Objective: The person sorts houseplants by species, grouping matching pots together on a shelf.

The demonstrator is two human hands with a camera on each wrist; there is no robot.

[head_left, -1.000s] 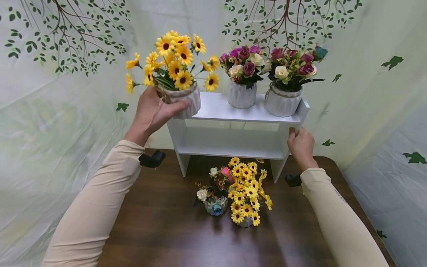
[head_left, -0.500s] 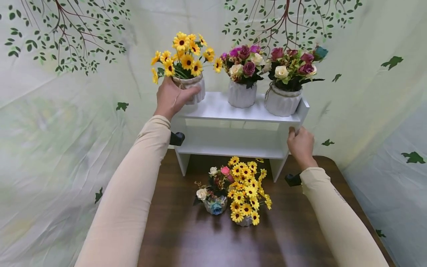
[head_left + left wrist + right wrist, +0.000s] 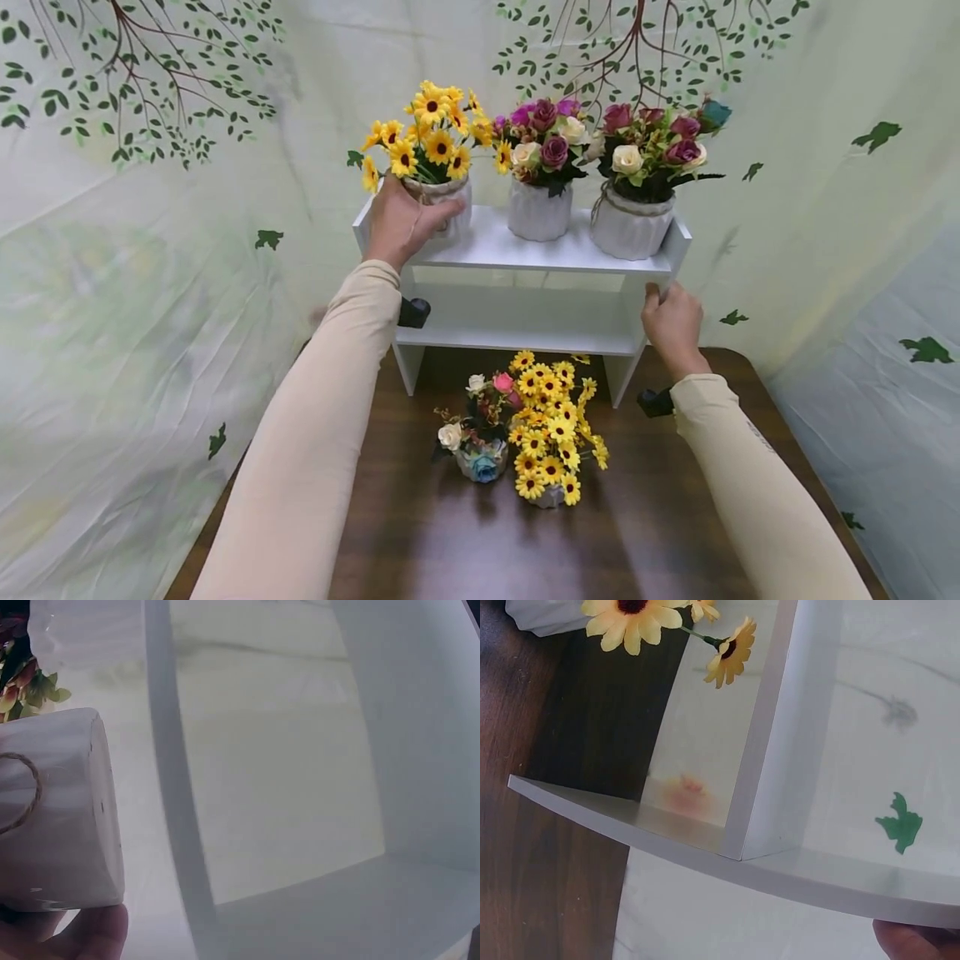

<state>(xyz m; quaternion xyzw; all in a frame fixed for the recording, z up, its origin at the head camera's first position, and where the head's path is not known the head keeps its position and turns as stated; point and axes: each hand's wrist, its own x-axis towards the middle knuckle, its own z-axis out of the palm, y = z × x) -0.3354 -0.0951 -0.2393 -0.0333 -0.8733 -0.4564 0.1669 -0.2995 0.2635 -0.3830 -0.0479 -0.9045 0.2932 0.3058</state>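
My left hand [image 3: 408, 221] grips a white ribbed pot [image 3: 454, 202] of yellow artificial sunflowers [image 3: 431, 137] by its left side, at the left end of the white shelf's [image 3: 525, 321] top board. Up close in the left wrist view, the pot [image 3: 56, 817] shows its underside edge and a loop of twine, with fingertips [image 3: 112, 930] beneath it. The right hand [image 3: 673, 325], fingers curled, holds the shelf's right side panel. A fingertip [image 3: 904, 941] meets the panel's edge [image 3: 832, 907] in the right wrist view.
Two white pots of mixed roses [image 3: 540, 208] [image 3: 633, 225] stand on the top board, middle and right. Below, on the dark wooden table [image 3: 465, 550], are a small rose pot [image 3: 480, 462] and a pot of smaller yellow daisies [image 3: 551, 429]. Leaf-printed curtains [image 3: 315, 125] hang behind.
My left hand has carried the sunflower pot rightward from in front of the shelf's left end to over its top board, beside the middle rose pot. The right hand keeps its hold.
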